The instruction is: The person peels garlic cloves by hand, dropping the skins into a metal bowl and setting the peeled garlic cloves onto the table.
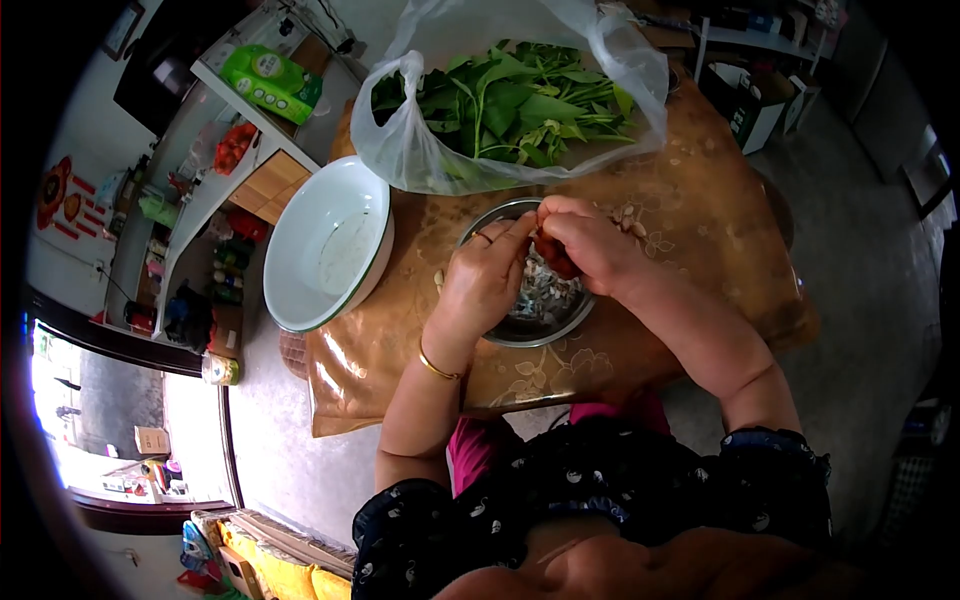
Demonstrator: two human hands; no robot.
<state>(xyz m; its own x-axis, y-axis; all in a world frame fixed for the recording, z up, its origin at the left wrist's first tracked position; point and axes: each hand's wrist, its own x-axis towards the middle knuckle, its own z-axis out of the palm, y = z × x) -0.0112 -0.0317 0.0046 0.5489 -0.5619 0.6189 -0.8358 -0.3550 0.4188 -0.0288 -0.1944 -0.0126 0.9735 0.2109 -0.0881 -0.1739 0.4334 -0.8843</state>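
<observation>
Two bare hands meet above a metal bowl (541, 342) of pale scraps (547, 293) on the worktop (700, 215): the right hand (590, 245), nearer, closes around a reddish-brown piece (556, 258), its length slanting from the fingertips toward the wearer; the left hand (485, 268) reaches in from the left, its grip impossible to tell

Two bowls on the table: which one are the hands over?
The metal bowl, with pale bits in it; the left hand and right hand meet above it. The white basin stands left of them, with neither hand over it.
</observation>
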